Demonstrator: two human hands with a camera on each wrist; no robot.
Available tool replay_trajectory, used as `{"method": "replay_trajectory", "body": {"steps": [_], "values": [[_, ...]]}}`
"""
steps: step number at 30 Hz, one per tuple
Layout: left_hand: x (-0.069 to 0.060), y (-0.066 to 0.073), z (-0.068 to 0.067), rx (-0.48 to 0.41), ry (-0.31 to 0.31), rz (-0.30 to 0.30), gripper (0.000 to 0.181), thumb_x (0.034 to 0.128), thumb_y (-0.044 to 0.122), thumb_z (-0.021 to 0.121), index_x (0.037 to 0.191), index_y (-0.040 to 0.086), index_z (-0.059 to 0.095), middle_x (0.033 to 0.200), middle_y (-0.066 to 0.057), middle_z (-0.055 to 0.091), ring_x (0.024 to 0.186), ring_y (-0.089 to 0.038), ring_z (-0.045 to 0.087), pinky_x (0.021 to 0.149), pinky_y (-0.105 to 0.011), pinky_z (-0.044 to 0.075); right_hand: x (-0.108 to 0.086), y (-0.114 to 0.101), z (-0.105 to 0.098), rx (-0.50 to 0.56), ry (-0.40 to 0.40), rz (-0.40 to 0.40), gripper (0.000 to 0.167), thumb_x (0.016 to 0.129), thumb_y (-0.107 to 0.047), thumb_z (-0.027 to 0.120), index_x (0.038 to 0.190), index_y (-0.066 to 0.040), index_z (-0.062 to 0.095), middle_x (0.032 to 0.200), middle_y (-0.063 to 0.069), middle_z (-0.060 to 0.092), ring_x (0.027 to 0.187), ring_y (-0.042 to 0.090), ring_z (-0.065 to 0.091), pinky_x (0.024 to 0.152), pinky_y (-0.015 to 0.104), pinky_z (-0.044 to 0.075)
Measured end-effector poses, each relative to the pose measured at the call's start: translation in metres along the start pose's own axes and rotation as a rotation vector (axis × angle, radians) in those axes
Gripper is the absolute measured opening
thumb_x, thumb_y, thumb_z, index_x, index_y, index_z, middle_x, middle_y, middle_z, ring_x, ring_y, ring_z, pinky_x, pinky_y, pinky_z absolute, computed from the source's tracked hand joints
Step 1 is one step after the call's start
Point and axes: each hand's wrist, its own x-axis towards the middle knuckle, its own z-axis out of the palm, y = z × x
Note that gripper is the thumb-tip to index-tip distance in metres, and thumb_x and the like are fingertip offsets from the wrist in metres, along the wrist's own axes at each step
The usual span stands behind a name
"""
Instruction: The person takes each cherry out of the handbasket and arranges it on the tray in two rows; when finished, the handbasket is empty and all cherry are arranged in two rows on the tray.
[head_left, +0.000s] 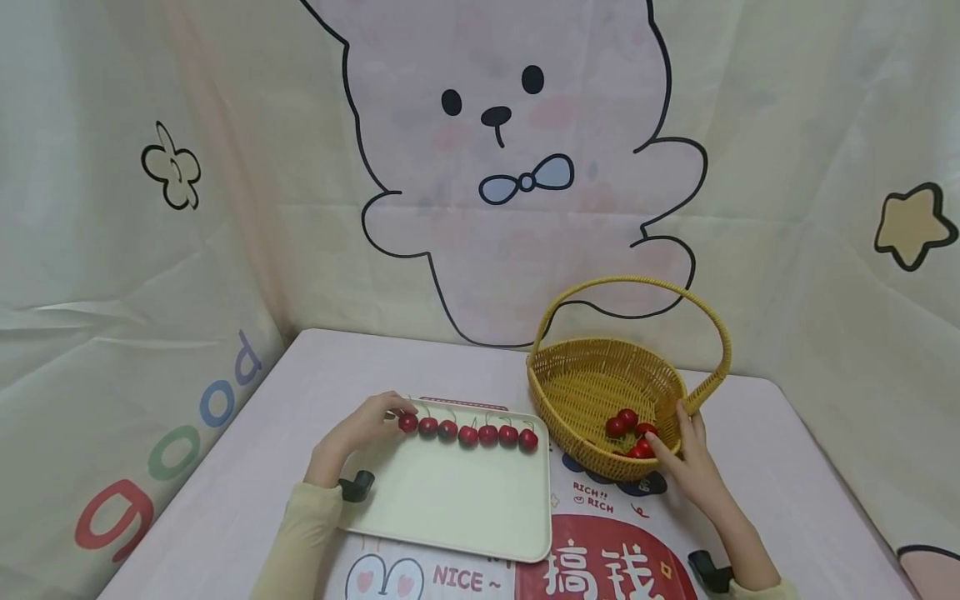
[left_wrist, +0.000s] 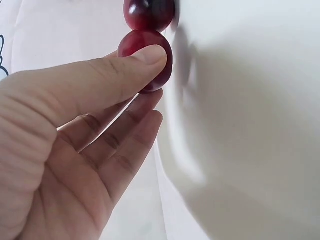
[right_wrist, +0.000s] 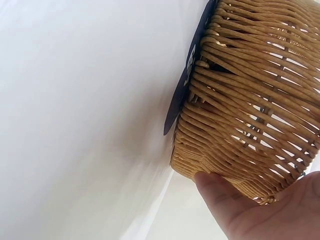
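My left hand [head_left: 377, 419] is at the far left corner of a cream tray [head_left: 450, 500], pinching the end cherry [left_wrist: 145, 42] between thumb and fingers. That cherry touches its neighbour [left_wrist: 149, 12] in the left wrist view. Several stemmed cherries [head_left: 468, 436] stand in a row along the tray's far side. My right hand [head_left: 693, 467] holds the near right rim of a yellow wicker basket [head_left: 558, 400], thumb over the rim and fingers outside. Inside the basket, several red cherries [head_left: 627, 417] lie close to that thumb. In the right wrist view a finger presses the basket's woven wall [right_wrist: 250, 100].
The basket's tall arched handle [head_left: 633, 280] rises above it. A printed mat [head_left: 465, 575] lies under the tray and basket on the pale table [head_left: 247, 467]. A cloth backdrop [head_left: 315, 292] with a cartoon bear closes off the back and sides.
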Motion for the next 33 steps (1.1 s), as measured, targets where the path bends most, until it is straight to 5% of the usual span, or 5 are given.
{"method": "replay_trajectory", "body": {"steps": [21,33], "values": [[0.0008,-0.0002,0.0014,-0.001,-0.014,-0.021,0.033,0.0777,-0.001,0.069,0.110,0.002,0.063,0.106,-0.010,0.061,0.103,-0.031,0.057,0.093,-0.047,0.045,0.0014,0.0014,0.0004,0.002,-0.002,0.000,0.086,0.092,-0.033,0.054,0.147,0.000,-0.004,0.151,0.024,-0.012,0.127,0.059,0.018,0.090,0.072,0.026],[0.0011,0.0049,-0.0008,0.036,0.011,0.042,0.032,0.0797,0.003,0.069,0.111,0.003,0.064,0.106,-0.010,0.062,0.101,-0.030,0.056,0.091,-0.048,0.045,0.0007,0.0001,-0.0006,0.000,-0.012,0.013,0.086,0.093,-0.035,0.053,0.147,0.000,-0.005,0.152,0.022,-0.015,0.127,0.059,0.018,0.090,0.072,0.026]]}}
